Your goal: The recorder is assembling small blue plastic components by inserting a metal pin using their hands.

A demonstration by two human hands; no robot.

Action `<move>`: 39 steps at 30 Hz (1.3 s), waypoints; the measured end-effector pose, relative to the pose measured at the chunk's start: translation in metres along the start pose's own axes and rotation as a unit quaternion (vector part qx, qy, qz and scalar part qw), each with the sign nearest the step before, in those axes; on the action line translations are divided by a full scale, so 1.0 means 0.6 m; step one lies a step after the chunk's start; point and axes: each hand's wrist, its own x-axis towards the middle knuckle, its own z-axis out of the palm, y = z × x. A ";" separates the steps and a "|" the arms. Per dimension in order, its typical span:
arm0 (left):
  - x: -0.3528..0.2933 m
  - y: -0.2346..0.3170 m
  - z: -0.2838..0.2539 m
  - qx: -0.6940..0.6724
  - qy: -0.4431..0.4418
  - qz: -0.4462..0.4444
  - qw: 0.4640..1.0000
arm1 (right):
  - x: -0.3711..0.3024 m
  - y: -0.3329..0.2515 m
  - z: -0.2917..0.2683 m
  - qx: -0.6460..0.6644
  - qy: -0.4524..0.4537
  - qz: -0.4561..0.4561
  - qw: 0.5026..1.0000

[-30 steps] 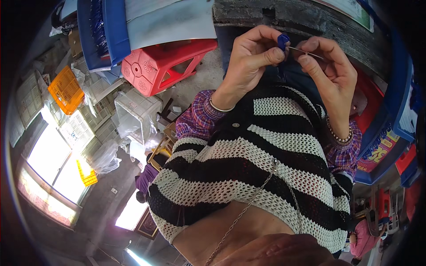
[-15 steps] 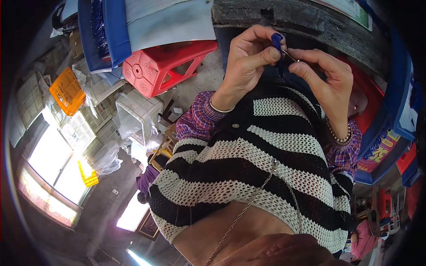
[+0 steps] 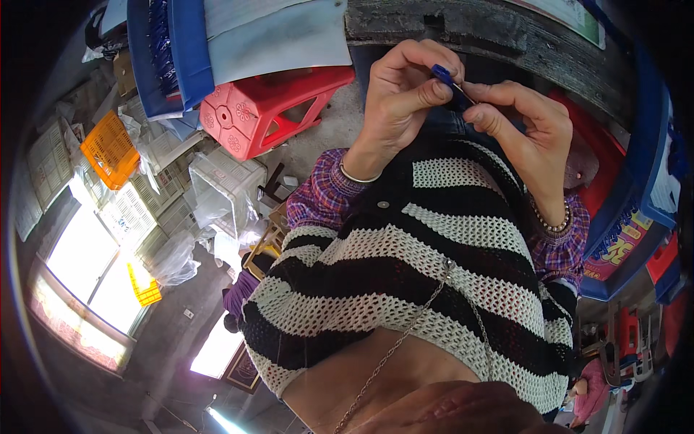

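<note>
Up in front of my body, my left hand (image 3: 397,101) pinches a small dark blue piece (image 3: 442,73) between thumb and fingers. What kind of piece it is I cannot make out; part of it hides behind the fingers. Close beside it, my right hand (image 3: 531,119) is closed in a pinch on a thin, needle-like metal tool (image 3: 465,94). The tool's tip points at the blue piece, and whether it touches or goes into it is too small to tell. Both hands are raised near the edge of a worn dark wooden bench (image 3: 491,29).
A red plastic stool (image 3: 230,119) stands left of my hands, under a pale sheet (image 3: 282,43). Beside it is a blue bin (image 3: 194,50) with dark blue pieces. Another blue bin (image 3: 589,286) is at the right. Orange crate (image 3: 108,148) farther left; a person in pink (image 3: 594,390) lower right.
The blue piece has tilted from hanging upright to slanting down to the right. My right hand has come slightly closer to my left, and the metal tool shows less.
</note>
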 end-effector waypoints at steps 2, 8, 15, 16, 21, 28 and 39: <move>0.000 0.000 0.000 -0.002 -0.002 0.000 1.000 | -0.001 0.000 0.001 0.005 0.003 0.012 1.000; 0.002 0.002 0.002 -0.003 -0.007 -0.005 1.000 | -0.001 -0.005 0.002 0.014 0.001 0.015 1.000; 0.002 0.003 -0.003 -0.057 -0.057 -0.053 0.995 | -0.003 -0.010 0.003 0.014 -0.001 0.008 1.000; 0.002 0.002 -0.003 -0.053 -0.057 -0.050 0.996 | -0.003 -0.008 0.003 0.016 0.004 -0.007 1.000; 0.002 0.001 -0.005 -0.061 -0.063 -0.052 0.995 | -0.004 -0.009 0.003 0.014 0.006 -0.005 1.000; 0.003 0.001 -0.004 -0.039 -0.068 -0.037 0.996 | -0.005 -0.009 0.001 0.018 0.007 -0.004 1.000; 0.001 0.002 -0.002 0.015 -0.055 -0.012 0.998 | -0.007 -0.009 0.002 0.023 0.006 0.016 1.000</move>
